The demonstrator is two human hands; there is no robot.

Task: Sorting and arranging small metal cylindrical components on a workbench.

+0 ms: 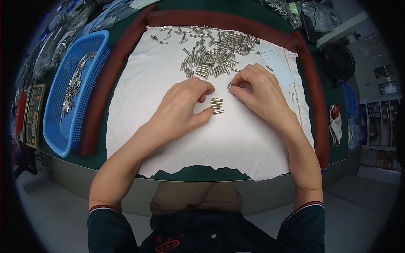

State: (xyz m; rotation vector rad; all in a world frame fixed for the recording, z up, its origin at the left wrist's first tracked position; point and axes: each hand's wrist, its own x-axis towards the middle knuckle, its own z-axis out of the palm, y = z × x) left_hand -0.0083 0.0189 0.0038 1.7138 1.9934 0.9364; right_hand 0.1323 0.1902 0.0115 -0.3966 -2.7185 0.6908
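On a white cloth [181,147] lies a large heap of small shiny metal cylinders [219,52], silver with darker bands. Nearer to me, a short row of the same cylinders [216,102] sits side by side, with one lying slightly askew at its near end. My left hand [183,101] rests beside this row, thumb and fingers apart, the thumb tip at the row's left edge. My right hand [261,90], to the right of the row, pinches a small metal cylinder [230,85] between thumb and fingertips.
A dark red raised border [223,19] frames the cloth at the back and sides. At the left stands a blue perforated basket [63,139] with metal pieces inside. A pale blue paper slip [276,67] lies at the cloth's right. Beyond the border is a small black fan [338,61].
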